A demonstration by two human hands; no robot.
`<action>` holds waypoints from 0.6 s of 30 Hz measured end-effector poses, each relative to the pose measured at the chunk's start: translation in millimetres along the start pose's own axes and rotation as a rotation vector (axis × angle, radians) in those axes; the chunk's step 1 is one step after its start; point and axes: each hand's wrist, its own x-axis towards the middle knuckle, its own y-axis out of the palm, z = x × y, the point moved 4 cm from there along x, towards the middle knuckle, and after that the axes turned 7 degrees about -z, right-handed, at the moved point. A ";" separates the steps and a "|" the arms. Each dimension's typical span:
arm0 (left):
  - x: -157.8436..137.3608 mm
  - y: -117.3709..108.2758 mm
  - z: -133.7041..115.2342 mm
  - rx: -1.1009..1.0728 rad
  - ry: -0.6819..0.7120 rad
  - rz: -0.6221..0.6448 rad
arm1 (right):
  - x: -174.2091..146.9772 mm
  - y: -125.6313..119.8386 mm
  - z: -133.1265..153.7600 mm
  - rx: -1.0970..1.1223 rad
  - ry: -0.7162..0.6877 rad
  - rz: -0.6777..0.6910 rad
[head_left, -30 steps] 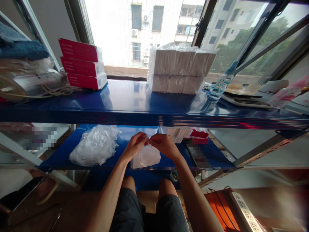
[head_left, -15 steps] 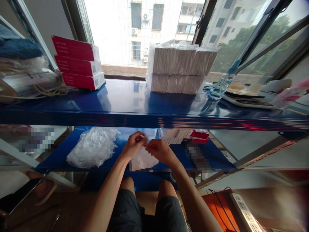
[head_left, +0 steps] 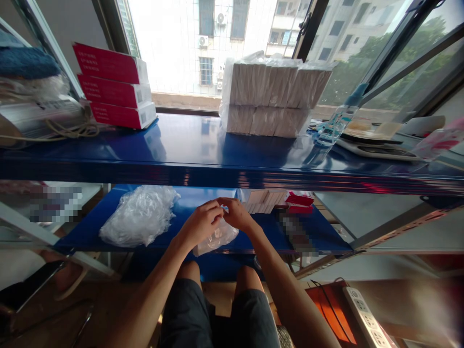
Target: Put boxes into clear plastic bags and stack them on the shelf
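A: Where did the plastic bag (head_left: pixel 218 240) lie in relation to the fingers?

B: Directly beneath them and slightly towards the person, at the front edge of the blue lower shelf (head_left: pixel 326 237). Whether its base rested on the shelf or hung just before the edge could not be told.

A: How was its long axis directed?

B: Obliquely, as far as the visible part showed: mainly from left to right, with the left end nearer the person and the right end farther off. The upper left portion was covered by a hand.

A: Which hand was nearer?

B: The left hand (head_left: pixel 203 222), which overlapped the bag in this view. The right hand (head_left: pixel 235 212) arched in from the other side, a little higher, so that the two met above the bag.

A: And the state of the fingers?

B: Bent on both sides, with the tips turned inward and close together. The tips were hidden; whether they pinched the film of the bag or only one another could not be determined.

A: What flanked the arrangement?

B: To the left, a crumpled plastic heap (head_left: pixel 139 215), well apart; to the right, beyond the right hand, a row of pale boxes (head_left: pixel 266 200).
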 end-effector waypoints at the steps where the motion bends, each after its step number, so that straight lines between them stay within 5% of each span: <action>1: -1.9 0.0 4.6 0.049 0.016 -0.017 | -0.6 0.1 -2.2 0.059 0.026 0.040; 9: -18.0 2.5 25.4 0.139 0.034 -0.212 | -10.7 4.2 -15.4 0.529 0.320 0.003; 15: -18.4 -1.5 26.8 -0.095 -0.072 -0.257 | -12.4 6.0 -17.7 0.672 0.412 -0.025; 18: -19.4 -2.6 30.9 -0.330 -0.256 -0.287 | -10.9 4.1 -15.9 0.679 0.410 -0.029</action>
